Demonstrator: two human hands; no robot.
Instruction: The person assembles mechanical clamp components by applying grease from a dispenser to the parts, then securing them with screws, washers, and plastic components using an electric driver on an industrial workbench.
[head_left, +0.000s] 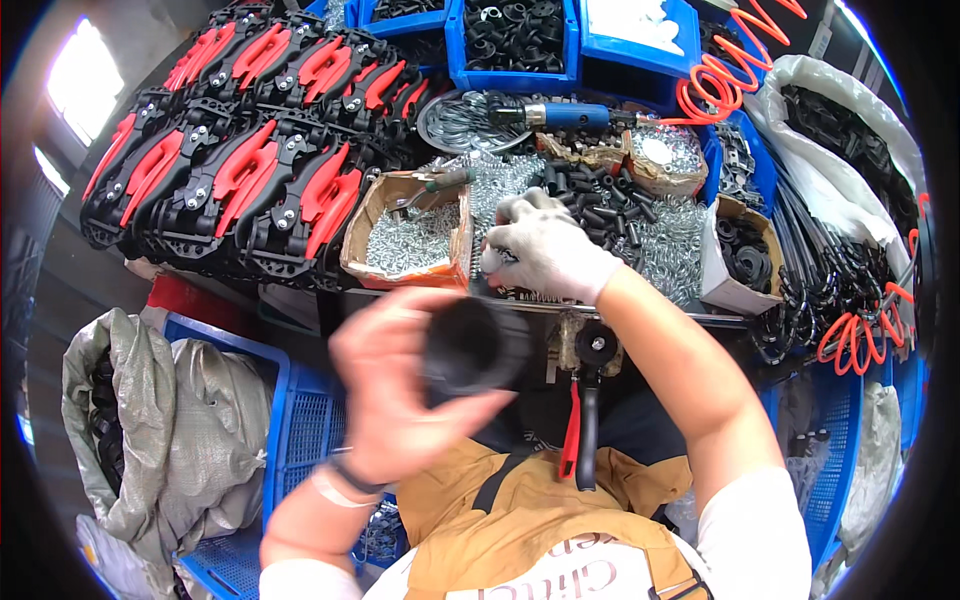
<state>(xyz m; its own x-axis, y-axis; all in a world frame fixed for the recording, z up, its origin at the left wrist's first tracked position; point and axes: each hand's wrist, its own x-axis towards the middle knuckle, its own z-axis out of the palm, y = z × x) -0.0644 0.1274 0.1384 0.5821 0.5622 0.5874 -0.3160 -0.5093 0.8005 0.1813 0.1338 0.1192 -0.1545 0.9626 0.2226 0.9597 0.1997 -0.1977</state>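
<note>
The person's left hand [385, 395], bare and blurred, holds a hollow black round part [472, 345] in front of the bench [655, 316], its open end facing up toward the camera; the fingers curve around the part's far side and the thumb lies along its near side, so they are closed about it. The right hand [548, 250], in a white glove, is over the bench among loose small parts, with its fingers bent and drawn in toward the palm; whether they pinch anything cannot be told, as the hand itself hides their tips. Just right of the glove lies a heap of short black tubes [605, 205], with a spread of small silver metal pieces [672, 250] beside it. Left of the glove stands a cardboard box [440, 272] of tiny silver pieces, and farther left are stacked rows of black-and-red tools [235, 175]. Behind the heap, a blue cylindrical power tool [575, 115] lies on its side near a coiled orange-red hose [684, 104]. A white box [712, 255] of black rings sits toward the right. Below the bench edge, near the tan apron [500, 535], hangs a tool with one red and one black handle [587, 430].
</note>
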